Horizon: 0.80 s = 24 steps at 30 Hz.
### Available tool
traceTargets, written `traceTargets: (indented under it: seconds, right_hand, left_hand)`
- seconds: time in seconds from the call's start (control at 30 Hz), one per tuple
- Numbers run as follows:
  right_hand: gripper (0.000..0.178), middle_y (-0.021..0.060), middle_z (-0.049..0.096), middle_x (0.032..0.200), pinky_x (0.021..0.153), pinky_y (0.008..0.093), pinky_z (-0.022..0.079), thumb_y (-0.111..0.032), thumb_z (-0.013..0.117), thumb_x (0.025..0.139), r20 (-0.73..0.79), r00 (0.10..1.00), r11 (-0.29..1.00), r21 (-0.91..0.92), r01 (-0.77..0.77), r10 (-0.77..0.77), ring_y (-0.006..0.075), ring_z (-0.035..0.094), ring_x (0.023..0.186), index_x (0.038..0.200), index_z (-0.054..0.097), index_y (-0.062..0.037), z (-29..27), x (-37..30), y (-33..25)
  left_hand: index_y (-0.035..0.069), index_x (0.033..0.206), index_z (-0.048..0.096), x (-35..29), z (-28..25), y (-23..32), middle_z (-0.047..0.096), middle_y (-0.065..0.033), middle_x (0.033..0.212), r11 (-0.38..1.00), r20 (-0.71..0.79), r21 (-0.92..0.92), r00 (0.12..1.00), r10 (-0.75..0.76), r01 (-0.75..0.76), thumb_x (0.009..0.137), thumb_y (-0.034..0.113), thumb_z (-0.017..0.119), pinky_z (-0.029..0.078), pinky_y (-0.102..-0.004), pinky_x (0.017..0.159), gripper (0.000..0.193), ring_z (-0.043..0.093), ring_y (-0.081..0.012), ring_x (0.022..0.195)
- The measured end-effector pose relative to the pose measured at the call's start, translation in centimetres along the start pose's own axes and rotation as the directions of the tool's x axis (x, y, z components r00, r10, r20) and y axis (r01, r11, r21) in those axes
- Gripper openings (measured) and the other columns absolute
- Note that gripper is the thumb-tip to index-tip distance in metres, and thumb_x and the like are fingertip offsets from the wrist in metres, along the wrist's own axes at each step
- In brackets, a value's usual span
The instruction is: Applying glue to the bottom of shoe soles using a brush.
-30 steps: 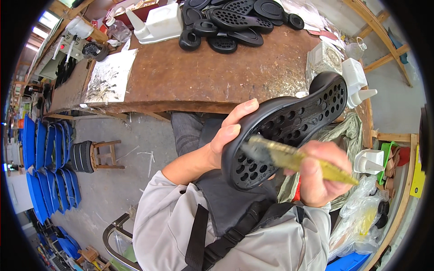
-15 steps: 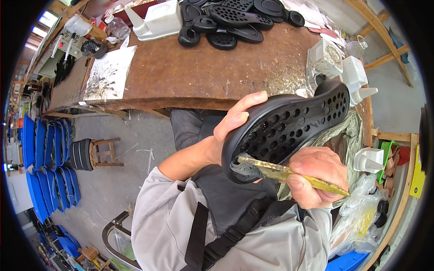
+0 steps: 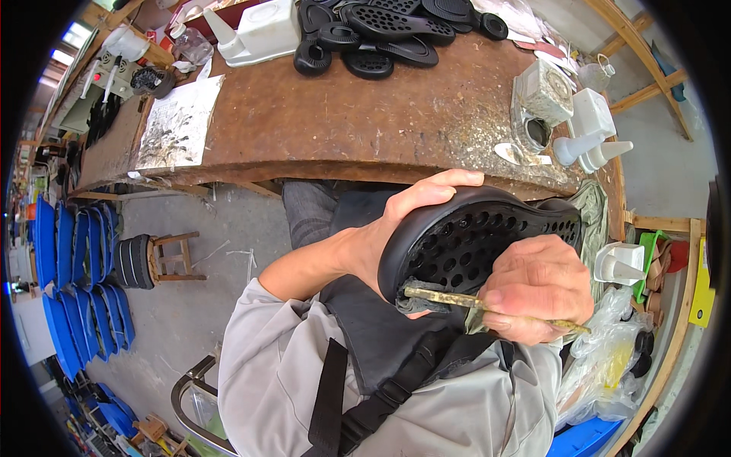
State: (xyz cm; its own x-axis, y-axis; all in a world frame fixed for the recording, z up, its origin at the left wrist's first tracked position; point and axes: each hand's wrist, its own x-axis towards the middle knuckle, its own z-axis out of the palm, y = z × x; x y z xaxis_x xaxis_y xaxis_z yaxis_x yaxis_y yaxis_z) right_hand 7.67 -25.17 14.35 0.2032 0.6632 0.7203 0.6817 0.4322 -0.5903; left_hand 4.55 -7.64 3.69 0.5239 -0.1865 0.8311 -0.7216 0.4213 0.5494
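Head view. Left hand (image 3: 381, 232) holds the black sole (image 3: 476, 228) by its near end, fingers spread over the upper rim; a fingertip shows under the lower rim. Right hand (image 3: 541, 286) is closed round the handle of a brush (image 3: 449, 297). The sole lies between the hands, tilted, holed face toward the wearer, its far end partly behind the right hand. The grey bristles (image 3: 422, 300) sit at the lower rim, close to the left hand, seemingly touching; contact pressure cannot be told.

Possible faults (judgement):
1. Bristles slide off the rim and mark the left fingertip or the dark apron (image 3: 362, 331) below both hands. Cause: brush working right at the edge.
2. Sole twists. Cause: grip at one end only, no support visible beyond the right hand.
3. Right knuckles rub the holed face. Cause: they sit close in front of it; whether its shine is wetness, cannot tell.
4. Upper rim knocks the workbench (image 3: 304, 126) ahead of the hands. Cause: edge apparently near; the actual gap is unclear.
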Motion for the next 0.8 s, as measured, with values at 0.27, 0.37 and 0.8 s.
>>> traceTargets:
  seconds: [0.27, 0.37, 0.8]
  right_hand:
    - [0.019, 0.0108, 0.064, 0.065, 0.043, 0.0277, 0.046, 0.001, 0.073, 0.067, -0.367, 0.891, 0.954, -0.025, -0.298, 0.268, 0.0194, 0.061, 0.049, 0.083, 0.064, 0.0052, 0.4, 0.2, -0.8]
    - [0.021, 0.0117, 0.064, 0.066, 0.044, 0.0283, 0.047, 0.001, 0.073, 0.068, -0.201, 0.963, 0.981, -0.032, -0.189, 0.179, 0.02, 0.061, 0.05, 0.086, 0.063, 0.0055, 0.0, 0.4, -0.5]
    - [0.025, 0.0108, 0.064, 0.069, 0.044, 0.0281, 0.047, 0.002, 0.075, 0.066, -0.055, 0.995, 0.996, -0.013, -0.088, 0.088, 0.0208, 0.061, 0.051, 0.088, 0.064, 0.0047, -1.0, 1.0, 0.1]
  left_hand:
    - [0.005, 0.136, 0.013, 0.6, 0.5, 0.4, 0.027, -0.0278, 0.134, 0.998, -0.031, 0.061, 0.999, 0.009, -0.007, 0.057, 0.019, 0.083, 0.035, -0.0474, 0.099, 0.107, 0.031, -0.0404, 0.127]
    - [0.005, 0.137, 0.013, 0.8, 0.2, 0.5, 0.027, -0.0276, 0.134, 0.998, -0.026, 0.066, 1.0, -0.011, 0.012, 0.056, 0.02, 0.084, 0.034, -0.0468, 0.099, 0.108, 0.031, -0.0396, 0.128]
    - [0.004, 0.137, 0.012, 0.7, -0.2, 0.5, 0.023, -0.0284, 0.136, 0.996, -0.027, 0.086, 0.999, -0.032, 0.035, 0.056, 0.021, 0.084, 0.034, -0.045, 0.1, 0.109, 0.031, -0.0384, 0.128]
